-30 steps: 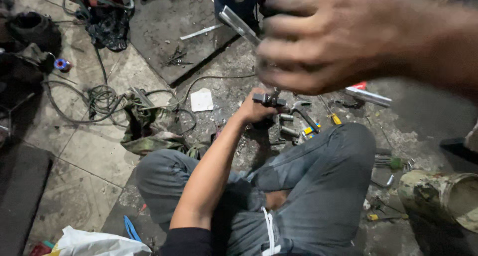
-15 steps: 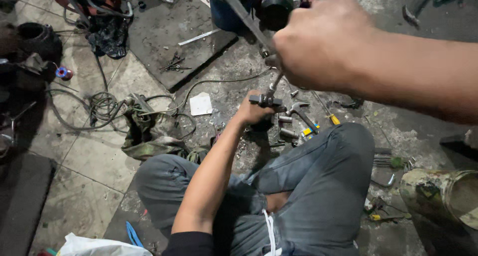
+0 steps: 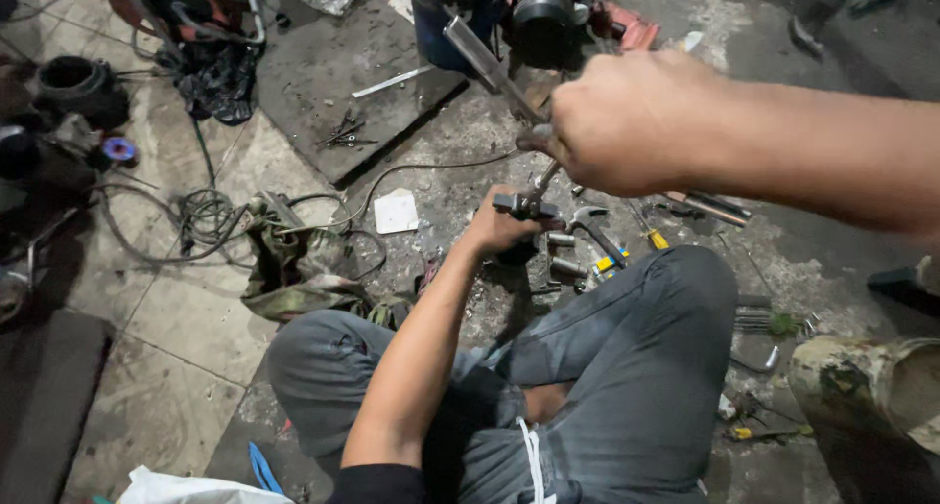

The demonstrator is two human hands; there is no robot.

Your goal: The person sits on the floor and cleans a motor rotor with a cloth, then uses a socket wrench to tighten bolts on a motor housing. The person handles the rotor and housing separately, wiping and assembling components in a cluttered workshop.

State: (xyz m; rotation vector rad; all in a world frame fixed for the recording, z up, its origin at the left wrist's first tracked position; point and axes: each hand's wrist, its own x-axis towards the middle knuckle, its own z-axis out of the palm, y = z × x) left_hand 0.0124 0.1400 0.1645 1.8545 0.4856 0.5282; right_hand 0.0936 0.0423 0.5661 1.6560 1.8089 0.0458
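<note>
I sit on the floor with my legs in grey trousers point(image 3: 627, 367) folded. My left hand point(image 3: 494, 228) reaches down to the gritty floor and is closed around a small metal part point(image 3: 524, 207). Raised in front of the camera, my right hand point(image 3: 627, 122) grips a long metal bar tool point(image 3: 485, 61). The flat end of the tool sticks up and to the left, and its thin lower end point(image 3: 543, 179) meets the small part in my left hand.
A hammer point(image 3: 590, 225), sockets point(image 3: 560, 240) and a yellow-handled screwdriver point(image 3: 654, 240) lie by the part. A white card point(image 3: 397, 211), coiled cables point(image 3: 201, 215), a green rag point(image 3: 294, 269), a dark metal plate point(image 3: 333, 73), a blue bucket point(image 3: 441, 29) and a dirty cylinder point(image 3: 871, 396) surround me.
My right hand has come down a little with the bar tool, so its lower end now reaches the part. My left hand has stayed on the part.
</note>
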